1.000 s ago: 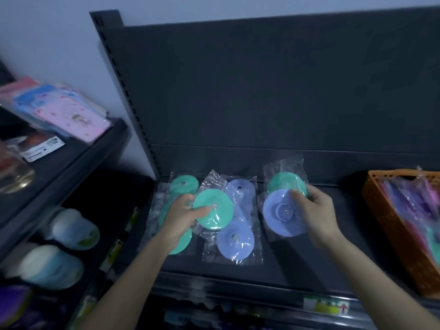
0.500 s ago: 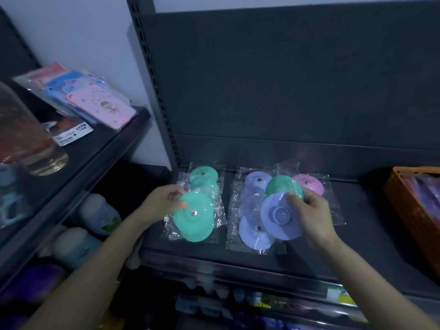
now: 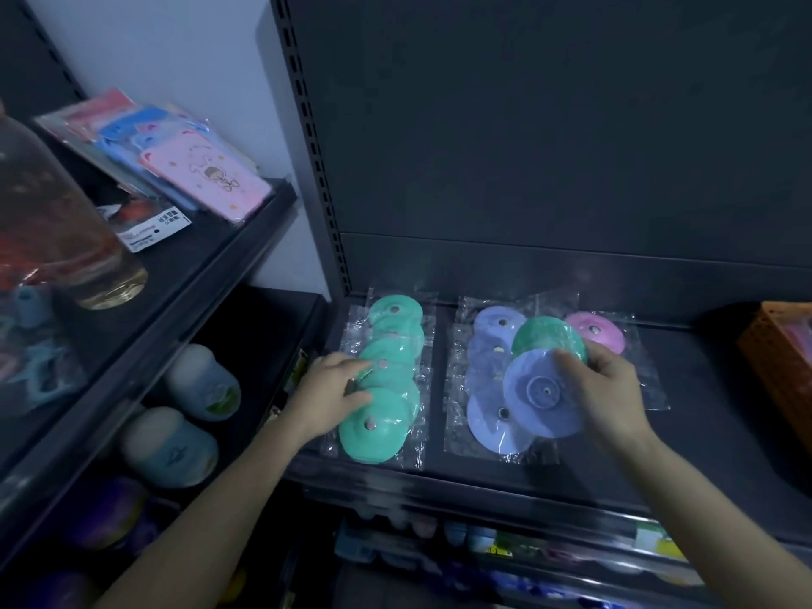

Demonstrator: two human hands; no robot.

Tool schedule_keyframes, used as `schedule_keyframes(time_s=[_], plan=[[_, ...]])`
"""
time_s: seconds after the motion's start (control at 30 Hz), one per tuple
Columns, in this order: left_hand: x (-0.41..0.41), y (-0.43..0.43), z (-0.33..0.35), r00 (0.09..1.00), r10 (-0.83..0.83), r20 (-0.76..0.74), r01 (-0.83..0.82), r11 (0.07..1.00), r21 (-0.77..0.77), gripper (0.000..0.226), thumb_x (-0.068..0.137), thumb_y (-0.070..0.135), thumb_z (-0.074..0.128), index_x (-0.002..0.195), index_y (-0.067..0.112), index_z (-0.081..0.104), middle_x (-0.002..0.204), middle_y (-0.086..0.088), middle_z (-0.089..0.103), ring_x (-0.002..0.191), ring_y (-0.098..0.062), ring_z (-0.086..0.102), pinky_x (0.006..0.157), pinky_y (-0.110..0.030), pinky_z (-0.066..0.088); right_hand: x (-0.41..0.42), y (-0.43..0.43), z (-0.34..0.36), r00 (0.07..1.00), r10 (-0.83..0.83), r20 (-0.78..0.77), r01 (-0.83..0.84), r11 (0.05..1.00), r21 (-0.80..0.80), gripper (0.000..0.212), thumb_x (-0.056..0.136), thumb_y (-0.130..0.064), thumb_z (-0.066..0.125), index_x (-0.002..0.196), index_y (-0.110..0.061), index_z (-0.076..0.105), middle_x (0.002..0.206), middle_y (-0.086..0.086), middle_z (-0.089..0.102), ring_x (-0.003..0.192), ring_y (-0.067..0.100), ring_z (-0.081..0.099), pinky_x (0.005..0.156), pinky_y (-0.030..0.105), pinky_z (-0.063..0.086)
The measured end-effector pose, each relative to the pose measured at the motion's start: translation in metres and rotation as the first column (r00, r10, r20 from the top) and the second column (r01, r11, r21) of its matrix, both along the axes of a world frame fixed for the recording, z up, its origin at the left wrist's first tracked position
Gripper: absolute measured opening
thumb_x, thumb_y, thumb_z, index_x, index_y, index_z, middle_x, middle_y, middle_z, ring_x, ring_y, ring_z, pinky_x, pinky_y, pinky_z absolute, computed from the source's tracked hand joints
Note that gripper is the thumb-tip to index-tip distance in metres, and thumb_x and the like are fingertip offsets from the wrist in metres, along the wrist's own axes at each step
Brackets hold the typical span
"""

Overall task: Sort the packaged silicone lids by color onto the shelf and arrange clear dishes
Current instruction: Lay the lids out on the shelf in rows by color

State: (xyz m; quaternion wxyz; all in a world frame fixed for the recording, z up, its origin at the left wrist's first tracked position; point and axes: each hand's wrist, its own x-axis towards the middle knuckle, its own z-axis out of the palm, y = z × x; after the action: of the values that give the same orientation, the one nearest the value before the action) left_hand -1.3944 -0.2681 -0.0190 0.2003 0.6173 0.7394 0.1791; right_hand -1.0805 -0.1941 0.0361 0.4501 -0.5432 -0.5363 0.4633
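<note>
Left hand (image 3: 334,389) rests flat on green row (image 3: 380,428); right hand (image 3: 610,384) pinches purple lid (image 3: 542,393) plus green lid (image 3: 549,338). I'd drop purple onto purple row (image 3: 485,358) at 9 o'clock, overlap evenly.

On my feed I see a dark grey shelf (image 3: 703,432), its surface bare toward the right end. A plain dark back panel (image 3: 549,125) rises from its rear edge, and a slotted upright (image 3: 309,138) stands at its left rear corner. Behind that upright I see a pale wall (image 3: 175,59). A second dark shelving unit (image 3: 206,252) stands to the left, set at an angle to the first. The light is dim and bluish throughout.
</note>
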Motion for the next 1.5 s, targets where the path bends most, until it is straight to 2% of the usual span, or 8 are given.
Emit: schedule_keyframes(time_s=[0.1,0.23,0.57,0.73,0.87,0.93,1.2,1.5], plan=[[0.023,-0.009,-0.006,0.986,-0.121,-0.115,0.122,0.993,0.003,0.073,0.081,0.062,0.038,0.145,0.026,0.036,0.153,-0.001,0.029,0.142,-0.028,0.019,0.117,-0.034,0.013,-0.006,-0.001,-0.002,1.000,-0.001,-0.012,0.001,1.000,0.014,0.028,0.087,-0.005,0.056,0.061,-0.013,0.049,0.046,-0.012,0.043,0.042,0.001,0.037,0.040,0.013,0.033],[0.048,-0.017,-0.026,0.945,-0.125,-0.302,0.083,0.985,-0.149,0.068,0.092,0.062,0.031,0.149,0.040,0.002,0.158,0.007,-0.017,0.144,-0.025,-0.020,0.115,-0.046,-0.010,-0.014,-0.001,-0.005,1.000,-0.004,-0.007,0.004,1.000,0.027,0.031,0.087,-0.004,0.056,0.059,-0.014,0.047,0.049,-0.010,0.042,0.043,0.002,0.035,0.039,0.013,0.032],[0.039,-0.007,-0.035,0.931,-0.040,-0.362,0.001,0.994,-0.108,0.081,0.072,0.072,0.002,0.148,0.042,0.001,0.158,0.005,-0.016,0.146,-0.025,-0.016,0.115,-0.043,-0.008,-0.013,-0.001,-0.009,1.000,-0.007,0.003,0.007,1.000,0.021,0.032,0.088,-0.006,0.056,0.058,-0.018,0.050,0.047,-0.013,0.046,0.044,0.001,0.039,0.042,0.013,0.035],[0.032,-0.005,-0.032,0.973,-0.037,-0.229,0.026,0.998,-0.053,0.088,0.073,0.077,0.020,0.149,0.037,0.007,0.159,0.004,-0.012,0.147,-0.025,-0.007,0.117,-0.044,0.002,-0.007,0.003,-0.014,0.999,-0.018,0.026,0.018,1.000,0.002,0.027,0.087,-0.008,0.057,0.061,-0.015,0.051,0.058,-0.001,0.046,0.057,0.014,0.040,0.054,0.025,0.035],[0.026,0.008,-0.023,0.928,0.313,0.205,-0.314,0.949,-0.027,0.110,0.068,0.067,0.067,0.150,0.031,0.003,0.160,-0.004,-0.008,0.147,-0.026,0.003,0.117,-0.050,0.018,-0.005,0.002,-0.014,0.999,-0.033,0.029,0.033,0.999,-0.006,0.024,0.087,-0.008,0.058,0.064,-0.013,0.052,0.059,0.001,0.045,0.056,0.013,0.039,0.052,0.024,0.034],[0.023,0.016,-0.021,0.880,0.385,0.277,-0.376,0.922,-0.086,0.119,0.064,0.062,0.074,0.150,0.029,-0.001,0.160,-0.005,-0.007,0.147,-0.026,0.004,0.116,-0.052,0.019,-0.004,0.002,-0.014,0.998,-0.037,0.041,0.037,0.999,0.002,0.026,0.087,-0.008,0.057,0.062,-0.014,0.051,0.058,-0.001,0.045,0.054,0.011,0.039,0.049,0.022,0.033],[0.027,0.021,-0.023,0.885,0.361,0.294,-0.373,0.928,-0.018,0.112,0.066,0.045,0.080,0.151,0.022,0.010,0.158,-0.002,0.015,0.141,-0.024,0.026,0.112,-0.045,0.031,-0.003,0.006,-0.015,0.998,-0.044,0.055,0.043,0.999,0.011,0.029,0.086,-0.008,0.058,0.060,-0.015,0.047,0.058,-0.001,0.044,0.057,0.014,0.039,0.054,0.025,0.033],[0.033,0.024,-0.016,0.901,0.359,0.243,-0.362,0.932,-0.037,0.082,0.080,0.049,0.066,0.148,0.024,0.027,0.160,0.001,-0.004,0.146,-0.023,0.013,0.109,-0.034,0.029,-0.007,0.008,-0.018,0.998,-0.036,0.059,0.035,0.999,0.015,0.030,0.087,-0.008,0.058,0.060,-0.015,0.049,0.052,-0.008,0.045,0.048,0.005,0.038,0.047,0.021,0.035]])
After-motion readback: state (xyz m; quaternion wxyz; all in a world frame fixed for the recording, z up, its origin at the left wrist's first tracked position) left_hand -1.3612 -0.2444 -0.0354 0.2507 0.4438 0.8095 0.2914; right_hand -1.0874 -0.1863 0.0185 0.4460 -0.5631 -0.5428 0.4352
